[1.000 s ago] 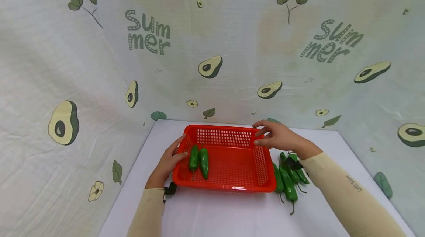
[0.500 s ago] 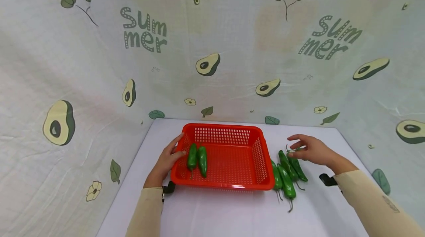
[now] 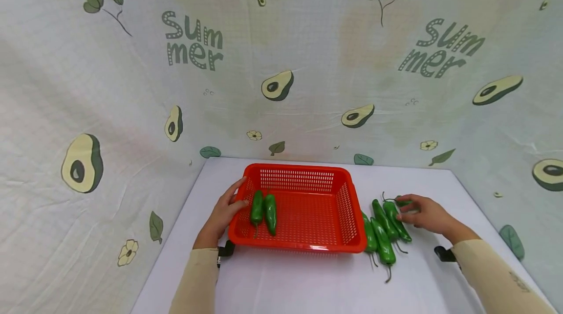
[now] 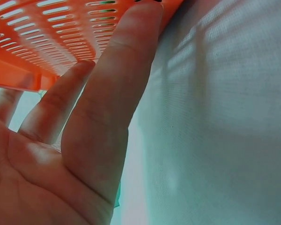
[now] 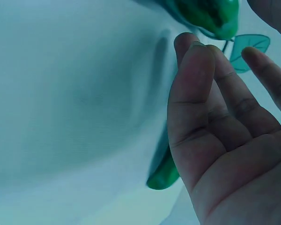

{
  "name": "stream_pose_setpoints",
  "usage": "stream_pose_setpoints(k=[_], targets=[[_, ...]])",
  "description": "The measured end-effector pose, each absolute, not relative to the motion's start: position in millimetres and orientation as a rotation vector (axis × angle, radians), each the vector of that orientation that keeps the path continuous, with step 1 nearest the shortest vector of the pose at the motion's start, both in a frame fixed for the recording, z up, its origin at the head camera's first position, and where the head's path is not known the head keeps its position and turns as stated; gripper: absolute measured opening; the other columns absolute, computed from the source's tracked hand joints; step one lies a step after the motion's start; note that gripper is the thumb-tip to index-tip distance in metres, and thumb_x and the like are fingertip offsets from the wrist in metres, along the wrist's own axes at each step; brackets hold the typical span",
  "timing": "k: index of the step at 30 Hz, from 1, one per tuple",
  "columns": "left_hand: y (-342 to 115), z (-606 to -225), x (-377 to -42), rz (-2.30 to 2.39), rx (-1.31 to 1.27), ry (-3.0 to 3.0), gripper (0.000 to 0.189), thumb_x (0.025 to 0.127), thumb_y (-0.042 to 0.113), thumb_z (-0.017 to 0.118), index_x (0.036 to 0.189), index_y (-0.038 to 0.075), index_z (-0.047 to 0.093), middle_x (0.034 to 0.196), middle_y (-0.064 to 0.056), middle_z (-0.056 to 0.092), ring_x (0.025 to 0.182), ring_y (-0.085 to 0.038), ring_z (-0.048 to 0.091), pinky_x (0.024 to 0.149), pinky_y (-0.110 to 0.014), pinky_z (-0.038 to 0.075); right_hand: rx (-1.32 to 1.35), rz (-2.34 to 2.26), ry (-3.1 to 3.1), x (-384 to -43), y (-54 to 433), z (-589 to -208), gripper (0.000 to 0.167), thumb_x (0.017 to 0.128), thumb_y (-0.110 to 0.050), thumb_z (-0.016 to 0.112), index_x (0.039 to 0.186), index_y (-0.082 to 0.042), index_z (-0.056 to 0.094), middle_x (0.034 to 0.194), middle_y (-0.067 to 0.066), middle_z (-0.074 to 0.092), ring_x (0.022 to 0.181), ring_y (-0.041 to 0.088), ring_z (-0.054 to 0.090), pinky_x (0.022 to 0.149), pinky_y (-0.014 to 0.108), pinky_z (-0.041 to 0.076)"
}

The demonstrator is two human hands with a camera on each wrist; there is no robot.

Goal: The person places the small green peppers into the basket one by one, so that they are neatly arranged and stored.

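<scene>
My left hand rests at the left edge of the red plastic basket. In the left wrist view, the fingers reach up against its slotted outer wall. Inside at the left lie two green chili peppers. My right hand is over the farthest-right green pepper and hides part of it. From the right wrist, that pepper shows behind the thumb, on the white surface. Another pepper is just past the fingertips.
Several loose green peppers lie side by side along the basket's right wall, stems pointing different ways. A white table surface carries everything. Printed cloth with avocados and lettering surrounds the back and sides.
My right hand has moved from above the basket's right wall out to the right, down over the far pepper. The left hand and basket stay in place.
</scene>
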State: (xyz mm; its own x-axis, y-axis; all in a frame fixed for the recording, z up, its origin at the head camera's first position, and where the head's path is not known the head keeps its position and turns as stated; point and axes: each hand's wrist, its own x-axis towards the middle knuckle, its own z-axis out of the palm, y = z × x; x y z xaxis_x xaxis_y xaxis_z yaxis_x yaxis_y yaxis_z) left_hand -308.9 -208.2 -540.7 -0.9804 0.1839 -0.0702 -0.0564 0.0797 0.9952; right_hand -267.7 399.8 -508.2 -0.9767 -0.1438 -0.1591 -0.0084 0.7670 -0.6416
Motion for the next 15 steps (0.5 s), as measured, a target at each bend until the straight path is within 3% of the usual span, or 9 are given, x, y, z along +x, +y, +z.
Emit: stream_pose_setpoints(k=[15], targets=[[-207.3, -541.4, -309.1, 2.028, 0.122, 2.168, 0.068, 0.1, 0.018, 0.065, 0.155, 0.053, 0.046, 0.147, -0.018, 0.059, 0.117, -0.038, 0.069, 0.083, -0.049, 0.063, -0.07, -1.011, 2.781, -272.8, 405.1, -521.6, 0.071, 0.092, -0.032, 0.083, 0.145, 0.005, 0.053, 0.116, 0.023, 0.071, 0.096, 0.027, 0.069, 0.068, 0.036, 0.059]])
